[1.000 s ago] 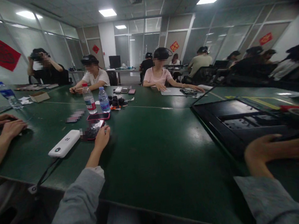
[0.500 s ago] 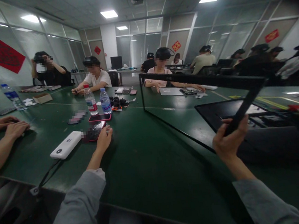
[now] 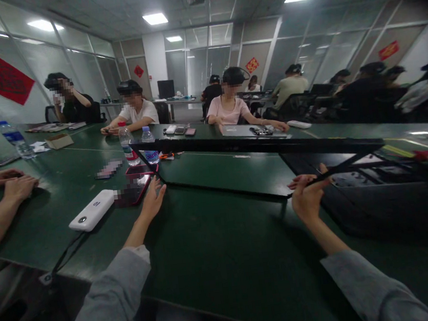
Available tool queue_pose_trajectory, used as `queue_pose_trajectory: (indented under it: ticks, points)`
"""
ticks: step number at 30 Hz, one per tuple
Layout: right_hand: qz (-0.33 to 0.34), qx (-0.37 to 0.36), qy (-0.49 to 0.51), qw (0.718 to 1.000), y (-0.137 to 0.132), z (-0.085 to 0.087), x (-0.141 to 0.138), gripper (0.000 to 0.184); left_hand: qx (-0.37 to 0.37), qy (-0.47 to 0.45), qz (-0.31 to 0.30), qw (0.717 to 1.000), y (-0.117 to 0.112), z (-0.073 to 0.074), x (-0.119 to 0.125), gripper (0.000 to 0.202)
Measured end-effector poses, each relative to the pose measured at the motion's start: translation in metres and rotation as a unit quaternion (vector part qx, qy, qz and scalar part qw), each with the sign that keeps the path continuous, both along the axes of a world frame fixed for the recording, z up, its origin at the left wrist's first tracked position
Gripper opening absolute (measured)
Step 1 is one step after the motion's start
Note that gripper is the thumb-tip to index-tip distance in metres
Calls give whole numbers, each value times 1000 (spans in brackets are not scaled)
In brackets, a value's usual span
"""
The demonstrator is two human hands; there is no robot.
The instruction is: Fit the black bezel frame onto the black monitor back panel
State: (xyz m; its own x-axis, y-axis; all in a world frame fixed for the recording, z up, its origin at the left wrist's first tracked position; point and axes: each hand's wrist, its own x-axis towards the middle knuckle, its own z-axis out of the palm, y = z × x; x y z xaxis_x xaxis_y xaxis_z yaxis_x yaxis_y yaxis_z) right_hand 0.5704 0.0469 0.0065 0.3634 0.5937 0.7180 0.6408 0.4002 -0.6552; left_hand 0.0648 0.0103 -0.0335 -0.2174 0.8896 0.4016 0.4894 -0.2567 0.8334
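My right hand (image 3: 309, 195) is closed round one short side of a thin black rectangular frame (image 3: 227, 142), like a screen bezel, holding it tilted above the table. Its far left corner reaches in front of two water bottles. Near that corner, my left hand (image 3: 152, 198) rests with fingers stretched out and nothing in them, beside a phone (image 3: 134, 191) in a red-edged case. Whether the fingers touch the phone or the frame I cannot tell. To the right of my right hand lies an opened black device (image 3: 381, 203) with parts showing inside.
On the green table (image 3: 225, 262) stand a red-capped bottle (image 3: 128, 144) and a blue-capped bottle (image 3: 148, 137). A white power bank (image 3: 93, 211) with a cable lies left of my left hand. A co-worker's hands (image 3: 19, 183) rest at the left; other people sit across the table.
The black frame has swung left and lower, from upright to nearly flat, with my right hand turning along. My left hand has let go of the phone and its fingers have straightened.
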Motion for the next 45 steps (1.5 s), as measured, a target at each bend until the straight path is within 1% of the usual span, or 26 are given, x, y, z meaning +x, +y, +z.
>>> queue_pose_trajectory:
  ticks: [3, 6, 8, 10, 12, 15, 17, 19, 21, 24, 26, 29, 32, 35, 40, 45]
  points:
    - [4, 1, 9, 1000, 6, -1, 0, 48, 26, -12, 1, 1000, 7, -4, -3, 78]
    - [7, 5, 3, 1000, 7, -2, 2, 45, 25, -33, -7, 999, 15, -8, -8, 75]
    - [5, 6, 4, 1000, 6, -3, 4, 44, 19, -31, -5, 999, 18, -8, -11, 69]
    - [0, 6, 18, 1000, 7, -4, 7, 43, 24, -8, 7, 1000, 18, -6, -11, 61]
    - [-2, 6, 32, 999, 8, -4, 10, 43, 31, 12, 25, 999, 16, -3, -9, 51]
    - [-2, 11, 41, 999, 10, -3, 14, 43, 30, 17, 41, 999, 9, 5, -3, 35]
    - [-2, 14, 40, 999, 12, -3, 16, 45, 7, 28, 42, 999, 3, 13, 0, 33]
    - [-6, 10, 35, 999, 13, -6, 18, 50, -25, 59, 63, 996, -4, 20, 3, 35]
    - [-5, -18, 27, 999, 15, -12, 20, 53, -37, 98, 99, 989, -9, 27, 4, 37]
    - [33, -109, -4, 993, 22, -29, 26, 50, -46, 128, 153, 979, -14, 33, 4, 41]
    - [52, -161, -35, 985, 28, -41, 31, 44, -54, 131, 174, 974, -15, 34, 4, 44]
    - [43, -204, -70, 976, 38, -51, 37, 34, -77, 152, 189, 967, -15, 31, 4, 44]
    - [25, -224, -107, 968, 43, -54, 41, 25, -127, 188, 191, 955, -15, 28, 4, 45]
    - [15, -229, -132, 964, 45, -57, 43, 23, -167, 213, 190, 944, -16, 27, 5, 47]
    - [13, -235, -139, 962, 50, -65, 48, 26, -156, 221, 189, 944, -16, 26, 3, 41]
    - [27, -249, -156, 955, 55, -69, 51, 26, -166, 231, 168, 944, -14, 22, -1, 37]
